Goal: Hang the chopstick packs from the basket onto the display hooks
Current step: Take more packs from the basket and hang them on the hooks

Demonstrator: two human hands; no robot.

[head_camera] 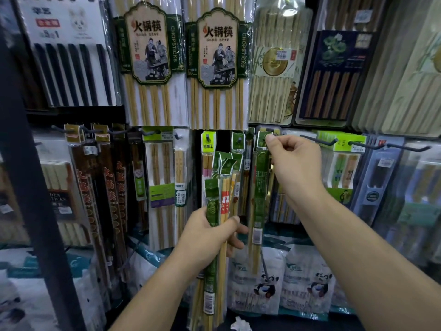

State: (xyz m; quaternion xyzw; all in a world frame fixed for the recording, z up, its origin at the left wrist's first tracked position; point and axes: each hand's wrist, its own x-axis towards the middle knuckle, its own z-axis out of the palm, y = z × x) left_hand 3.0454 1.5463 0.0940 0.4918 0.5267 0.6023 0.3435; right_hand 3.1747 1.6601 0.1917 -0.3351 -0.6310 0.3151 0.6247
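Right hand (294,163) up at hook row, thumb and forefinger pinching header of green pack (259,187). Pack hangs upright below. Cannot tell if it is on a hook. Left hand (210,237) lower, fingers wrapped round bundle (212,206) of packs, upright before display. Bare hook (318,140) just right of Right hand.

Left grip (210,232) curled low, right grip (296,161) pinching higher, both forearms extended.
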